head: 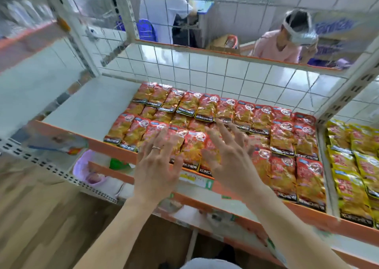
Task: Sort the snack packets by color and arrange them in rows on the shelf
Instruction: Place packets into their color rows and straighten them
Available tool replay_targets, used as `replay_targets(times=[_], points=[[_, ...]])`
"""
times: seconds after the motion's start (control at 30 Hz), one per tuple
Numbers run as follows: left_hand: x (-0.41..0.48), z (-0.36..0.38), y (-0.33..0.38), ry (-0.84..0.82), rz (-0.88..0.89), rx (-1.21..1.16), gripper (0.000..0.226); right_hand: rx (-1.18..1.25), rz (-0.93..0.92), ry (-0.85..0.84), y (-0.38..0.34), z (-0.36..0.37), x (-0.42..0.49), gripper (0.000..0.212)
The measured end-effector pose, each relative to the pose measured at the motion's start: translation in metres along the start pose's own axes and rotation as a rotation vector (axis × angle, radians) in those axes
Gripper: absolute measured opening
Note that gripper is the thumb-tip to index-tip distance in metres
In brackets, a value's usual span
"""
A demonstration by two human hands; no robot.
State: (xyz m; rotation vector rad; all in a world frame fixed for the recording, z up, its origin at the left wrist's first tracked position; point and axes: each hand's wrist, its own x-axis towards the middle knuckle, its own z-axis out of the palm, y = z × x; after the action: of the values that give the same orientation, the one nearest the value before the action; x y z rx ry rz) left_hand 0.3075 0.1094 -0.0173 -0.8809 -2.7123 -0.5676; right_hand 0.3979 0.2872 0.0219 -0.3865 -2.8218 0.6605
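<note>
Red snack packets (283, 137) lie in overlapping rows across the middle and right of the white shelf (90, 106). Yellow packets (352, 166) fill the neighbouring bay on the right. My left hand (156, 166) hovers with spread, straight fingers over the front row of red packets and wears a ring. My right hand (229, 154) is also spread open over the red packets, its fingertips reaching toward the middle row. Neither hand holds a packet. Whether the fingers touch the packets is unclear.
A white wire grid (205, 71) backs the shelf, with perforated uprights (346, 96) at the sides. The shelf's left part is bare. A purple basket (86, 170) sits on a lower level. Two people (287, 41) stand behind the grid.
</note>
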Motion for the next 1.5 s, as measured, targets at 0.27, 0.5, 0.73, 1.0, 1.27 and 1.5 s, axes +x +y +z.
replay_targets(times=[0.27, 0.5, 0.73, 1.0, 1.27, 1.5], points=[[-0.005, -0.040, -0.062, 0.021, 0.093, -0.019, 0.054, -0.042, 0.055, 0.056, -0.069, 0.027, -0.008, 0.061], [-0.002, -0.045, -0.078, -0.012, 0.247, -0.091, 0.055, -0.125, 0.167, 0.157, -0.090, 0.027, -0.042, 0.066], [-0.005, -0.041, -0.045, -0.038, 0.419, -0.192, 0.053, -0.309, 0.223, 0.161, -0.098, 0.016, -0.093, 0.057], [-0.017, -0.059, -0.012, -0.052, 0.474, -0.221, 0.060, -0.276, 0.310, 0.224, -0.086, -0.027, -0.114, 0.068], [-0.033, -0.063, 0.058, -0.068, 0.517, -0.208, 0.061, -0.199, 0.318, 0.281, -0.035, -0.067, -0.168, 0.067], [-0.070, -0.054, 0.201, -0.117, 0.631, -0.256, 0.063, -0.234, 0.397, 0.348, 0.039, -0.141, -0.263, 0.071]])
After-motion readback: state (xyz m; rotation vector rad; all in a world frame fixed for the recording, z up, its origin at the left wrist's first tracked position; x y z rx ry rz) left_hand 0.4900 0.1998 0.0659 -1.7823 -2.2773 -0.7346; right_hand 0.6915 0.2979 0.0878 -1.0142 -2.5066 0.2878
